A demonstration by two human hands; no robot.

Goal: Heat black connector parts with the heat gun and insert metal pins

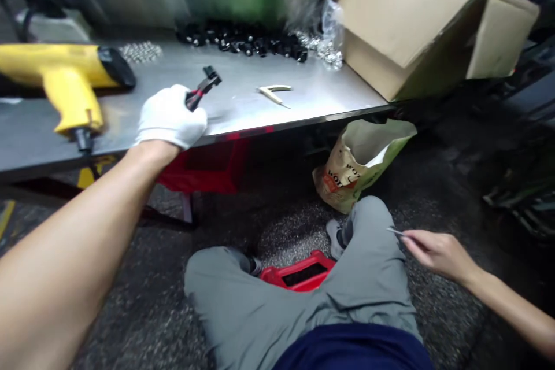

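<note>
My left hand (171,115), in a white glove, is closed above the front edge of the metal table. A black piece with red parts (202,88) sticks up from its fingers; blur hides its exact kind. Right of it, a small pair of cream-handled pliers (275,92) lies on the tabletop. My bare right hand (433,248) is out to the right beside my knee, its thumb and fingers pinching a thin, pale, metallic-looking strip (394,232). Behind the pliers lies a row of small black parts (247,40).
A yellow heat gun (71,78) lies on the table's left, near small shiny pieces (141,52). A clear bag of metal pieces (332,40) and a cardboard box (403,17) stand right. Below are an open paper sack (347,170), a red bin (203,167) and a red stool (299,274).
</note>
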